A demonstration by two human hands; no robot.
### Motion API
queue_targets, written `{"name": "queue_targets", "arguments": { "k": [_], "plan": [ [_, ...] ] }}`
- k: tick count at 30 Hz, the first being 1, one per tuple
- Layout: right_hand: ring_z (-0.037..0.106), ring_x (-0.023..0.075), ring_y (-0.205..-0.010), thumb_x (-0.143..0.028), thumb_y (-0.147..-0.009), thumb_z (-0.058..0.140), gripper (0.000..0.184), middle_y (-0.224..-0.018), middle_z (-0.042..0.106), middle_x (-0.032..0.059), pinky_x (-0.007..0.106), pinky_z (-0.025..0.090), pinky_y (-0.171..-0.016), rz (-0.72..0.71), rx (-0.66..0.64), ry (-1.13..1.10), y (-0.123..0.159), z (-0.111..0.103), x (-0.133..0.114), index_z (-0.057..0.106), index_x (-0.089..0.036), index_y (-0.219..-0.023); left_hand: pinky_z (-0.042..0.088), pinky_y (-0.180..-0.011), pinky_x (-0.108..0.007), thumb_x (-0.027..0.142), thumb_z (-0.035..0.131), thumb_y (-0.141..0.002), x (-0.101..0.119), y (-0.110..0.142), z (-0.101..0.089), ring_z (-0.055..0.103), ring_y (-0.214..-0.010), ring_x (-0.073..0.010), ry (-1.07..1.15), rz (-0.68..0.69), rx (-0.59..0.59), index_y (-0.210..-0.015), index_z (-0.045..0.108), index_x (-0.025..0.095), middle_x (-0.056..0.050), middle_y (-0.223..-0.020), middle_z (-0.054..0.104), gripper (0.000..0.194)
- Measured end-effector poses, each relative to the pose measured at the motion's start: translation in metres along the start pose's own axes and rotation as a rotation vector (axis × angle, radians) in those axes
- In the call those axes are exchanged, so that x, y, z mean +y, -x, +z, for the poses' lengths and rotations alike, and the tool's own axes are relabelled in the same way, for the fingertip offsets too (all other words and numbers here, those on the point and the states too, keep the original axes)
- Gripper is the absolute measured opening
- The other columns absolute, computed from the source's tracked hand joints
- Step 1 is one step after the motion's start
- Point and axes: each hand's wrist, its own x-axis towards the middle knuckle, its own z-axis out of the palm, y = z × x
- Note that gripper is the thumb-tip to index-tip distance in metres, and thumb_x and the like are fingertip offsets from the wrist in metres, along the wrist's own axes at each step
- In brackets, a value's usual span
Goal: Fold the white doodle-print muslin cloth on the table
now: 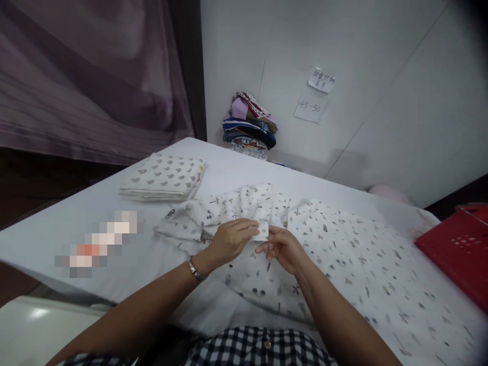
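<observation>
A thin white cloth point(343, 254) printed with small grey and brown motifs lies spread and rumpled before me. My left hand point(232, 239), with a metal band at its wrist, pinches a small folded piece of this cloth near the middle. From the other side my right hand point(282, 248) grips the same folded piece between thumb and forefinger, its other fingers loosely curled below. The piece is raised towards me, with small marks on it. Left of the hands, the cloth bunches in loose folds.
A folded stack of printed fabric point(163, 178) sits on the white table point(213, 157) at the back left. Beyond the table rises a pile of folded textiles point(249, 127). A red basket point(457, 254) stands at the right edge. A blurred patch point(99, 244) covers something on the left.
</observation>
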Motion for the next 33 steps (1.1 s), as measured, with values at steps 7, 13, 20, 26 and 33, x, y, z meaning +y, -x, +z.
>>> {"name": "queue_targets", "arguments": {
  "k": [7, 13, 20, 26, 33],
  "plan": [
    [0.070, 0.0219, -0.065, -0.045, -0.076, 0.065, 0.031, -0.054, 0.052, -0.0022, 0.019, 0.044, -0.040, 0.047, 0.066, -0.012, -0.0017, -0.0023, 0.0039, 0.054, -0.017, -0.071, 0.055, -0.080, -0.032, 0.012, 0.040, -0.090, 0.0015, -0.0016, -0.0015, 0.064, -0.099, -0.0174, 0.026, 0.027, -0.025, -0.098, 0.065, 0.020, -0.008, -0.106, 0.069, 0.027],
    [0.068, 0.0187, -0.059, -0.044, -0.071, 0.072, 0.034, -0.056, 0.051, -0.0035, 0.018, 0.041, -0.037, 0.040, 0.108, 0.030, -0.0010, 0.0042, 0.0010, 0.052, -0.017, -0.068, 0.055, -0.081, -0.033, 0.011, 0.041, -0.090, 0.0008, -0.0008, -0.0003, 0.063, -0.101, -0.0178, 0.055, 0.044, -0.042, -0.100, 0.064, 0.019, -0.009, -0.107, 0.069, 0.026],
    [0.066, 0.0169, -0.055, -0.045, -0.070, 0.072, 0.037, -0.050, 0.046, -0.0056, 0.017, 0.039, -0.036, 0.056, 0.132, 0.012, -0.0036, 0.0036, 0.0031, 0.049, -0.017, -0.063, 0.054, -0.083, -0.033, 0.013, 0.038, -0.091, -0.0013, 0.0011, -0.0013, 0.062, -0.104, -0.0176, 0.161, -0.007, -0.065, -0.097, 0.063, 0.019, -0.010, -0.109, 0.068, 0.027],
    [0.067, 0.0157, -0.058, -0.039, -0.070, 0.074, 0.030, -0.070, 0.063, 0.0009, 0.017, 0.043, -0.037, 0.050, 0.111, 0.035, -0.0047, 0.0025, 0.0050, 0.062, -0.015, -0.083, 0.054, -0.084, -0.033, 0.011, 0.039, -0.091, -0.0041, 0.0036, 0.0010, 0.061, -0.105, -0.0176, 0.226, -0.009, -0.073, -0.098, 0.063, 0.019, -0.010, -0.111, 0.067, 0.027],
    [0.066, 0.0138, -0.057, -0.031, -0.067, 0.076, 0.033, -0.082, 0.070, 0.0057, 0.015, 0.041, -0.037, 0.014, 0.115, 0.050, -0.0050, 0.0031, 0.0091, 0.068, -0.014, -0.094, 0.053, -0.086, -0.033, 0.005, 0.041, -0.086, -0.0007, 0.0047, 0.0016, 0.060, -0.106, -0.0175, 0.211, -0.019, -0.072, -0.108, 0.060, 0.020, -0.008, -0.112, 0.066, 0.033]
  ]
}}
